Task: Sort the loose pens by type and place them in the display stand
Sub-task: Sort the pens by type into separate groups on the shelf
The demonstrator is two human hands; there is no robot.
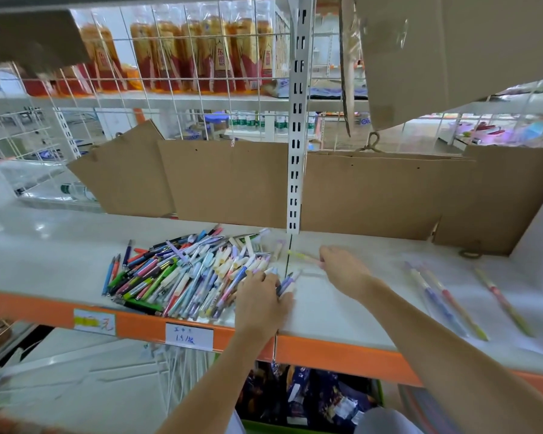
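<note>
- left hand (261,303) and right hand (345,270): bare, no gloves, rings or watch
- both forearms bare up to the bottom frame edge, no sleeves showing
- pale grey-white garment patches at the bottom edge, beside each arm; blurred

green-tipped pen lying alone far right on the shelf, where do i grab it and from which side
Pinch the green-tipped pen mid-barrel, coming from above. It lies flat on the white shelf, apart from the other pens, so both long sides look open to thumb and finger. Motion blur hides finer detail.

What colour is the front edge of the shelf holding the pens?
Orange front edge, clearest in the head view.
</note>
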